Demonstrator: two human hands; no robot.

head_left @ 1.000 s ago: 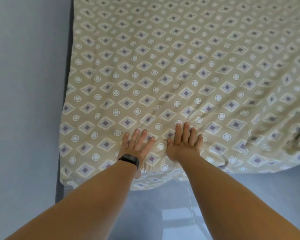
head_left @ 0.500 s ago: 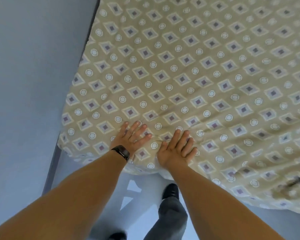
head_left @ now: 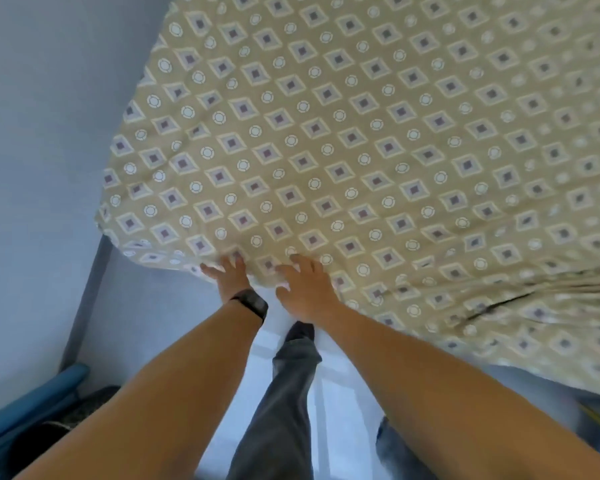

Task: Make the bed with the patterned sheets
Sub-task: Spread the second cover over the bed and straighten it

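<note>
- My left hand (head_left: 230, 276), with a black wristband (head_left: 251, 304) on the wrist, lies at the near edge of the patterned sheet (head_left: 361, 150), low and a little left of centre in the frame; the fingers are spread, their tips on the fabric where it rolls over the bed's edge.
- My right hand (head_left: 305, 289) sits just beside it, to the right, fingers straight and fanned, pressing flat on the same edge. Motion blur keeps me from telling whether any fingertip hooks under the hem.
- The sheet is tan, printed with rows of white-bordered diamonds with dark purple centres, and small white rings between them. It covers the bed across the upper and right parts of the frame.
- It lies mostly smooth; at the lower right it bunches into creases with a dark fold line, and its edge hangs over the side.
- Left of the bed is a pale blue-grey wall (head_left: 42, 133), with a dark strip running down beside the bed's corner.
- Below is a light floor (head_left: 174, 327); my dark trouser leg (head_left: 281, 403) and black shoe (head_left: 300, 331) stand on it between my forearms.
- At the lower left corner lies something blue and something dark, too blurred to name.
- Both forearms reach forward from the bottom of the frame, converging toward the sheet's edge.
</note>
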